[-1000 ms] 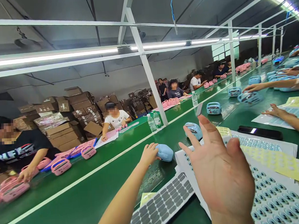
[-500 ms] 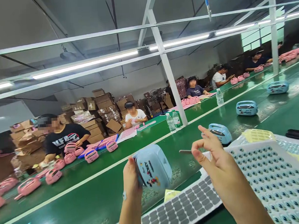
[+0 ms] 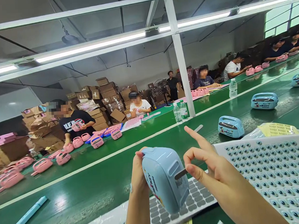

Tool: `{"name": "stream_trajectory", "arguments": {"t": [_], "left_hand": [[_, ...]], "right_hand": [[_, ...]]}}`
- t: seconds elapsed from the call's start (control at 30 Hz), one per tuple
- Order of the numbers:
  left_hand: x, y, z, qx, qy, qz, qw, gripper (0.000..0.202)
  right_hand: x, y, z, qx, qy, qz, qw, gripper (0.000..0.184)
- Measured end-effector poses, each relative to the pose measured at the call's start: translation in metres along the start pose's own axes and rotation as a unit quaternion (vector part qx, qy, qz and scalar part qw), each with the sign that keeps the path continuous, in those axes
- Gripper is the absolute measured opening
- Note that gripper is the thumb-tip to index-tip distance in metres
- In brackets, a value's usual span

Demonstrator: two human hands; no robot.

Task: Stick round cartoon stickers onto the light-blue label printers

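Observation:
My left hand point(image 3: 139, 173) grips a light blue toy radio point(image 3: 164, 174) by its handle side, tilted so that its printed front faces left and its side panel faces right. In my right hand point(image 3: 213, 170), thumb and index finger pinch a thin grey strip point(image 3: 181, 174) with a rounded end. Its tip is at the radio's side panel; whether it touches, I cannot tell. Another pale flat strip point(image 3: 198, 127) shows behind my raised fingers. Below the radio lies a white sheet of grey oval stickers point(image 3: 200, 192). To the right is a sheet of eye-like stickers point(image 3: 266, 166).
Blue radios point(image 3: 230, 126) stand along the green conveyor belt point(image 3: 93, 183). A light blue stick-like piece point(image 3: 30, 213) lies at the left. Water bottles point(image 3: 177, 113) stand by a white post point(image 3: 182, 67). Across the belt, people work with pink radios point(image 3: 42, 165).
The radio has turned, bringing its side panel towards my right hand. My right hand has brought the grey strip up to that panel. The view has shifted left.

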State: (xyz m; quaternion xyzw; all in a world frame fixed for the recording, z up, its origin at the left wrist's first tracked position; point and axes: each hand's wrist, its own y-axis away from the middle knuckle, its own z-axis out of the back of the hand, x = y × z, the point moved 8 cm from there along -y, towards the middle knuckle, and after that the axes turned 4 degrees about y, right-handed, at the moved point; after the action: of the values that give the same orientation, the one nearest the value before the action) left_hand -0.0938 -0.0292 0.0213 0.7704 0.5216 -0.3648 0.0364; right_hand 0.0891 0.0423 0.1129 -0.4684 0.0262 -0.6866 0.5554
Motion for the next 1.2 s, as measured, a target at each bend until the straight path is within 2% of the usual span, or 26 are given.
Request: {"name": "stream_trajectory", "arguments": {"t": [0.17,0.33,0.5,0.63,0.8,1.0,1.2], "left_hand": [[-0.005,0.004,-0.007,0.02,-0.02,-0.022,0.999,0.071],[-0.009,0.005,-0.009,-0.008,-0.058,-0.023,0.998,0.068],[-0.005,0.005,-0.006,-0.012,-0.044,-0.023,0.999,0.063],[0.001,0.004,-0.004,0.004,-0.009,-0.004,1.0,0.067],[0.002,0.005,-0.012,0.035,-0.01,0.006,0.999,0.07],[0.002,0.007,-0.012,0.031,0.003,0.003,1.0,0.067],[0.009,0.009,-0.01,0.025,0.044,0.042,0.998,0.071]], "right_hand": [[-0.006,-0.002,-0.007,-0.03,-0.003,-0.003,1.0,0.041],[-0.004,0.002,-0.002,-0.027,-0.007,0.002,1.0,0.039],[-0.003,0.002,0.001,-0.014,-0.017,-0.019,1.0,0.038],[-0.001,0.002,0.001,-0.015,-0.004,-0.015,1.0,0.036],[0.0,0.003,-0.001,-0.016,0.005,0.006,1.0,0.036],[0.003,0.006,0.002,-0.04,0.032,0.018,0.999,0.03],[0.007,0.01,0.006,-0.092,0.06,0.04,0.993,0.028]]}}
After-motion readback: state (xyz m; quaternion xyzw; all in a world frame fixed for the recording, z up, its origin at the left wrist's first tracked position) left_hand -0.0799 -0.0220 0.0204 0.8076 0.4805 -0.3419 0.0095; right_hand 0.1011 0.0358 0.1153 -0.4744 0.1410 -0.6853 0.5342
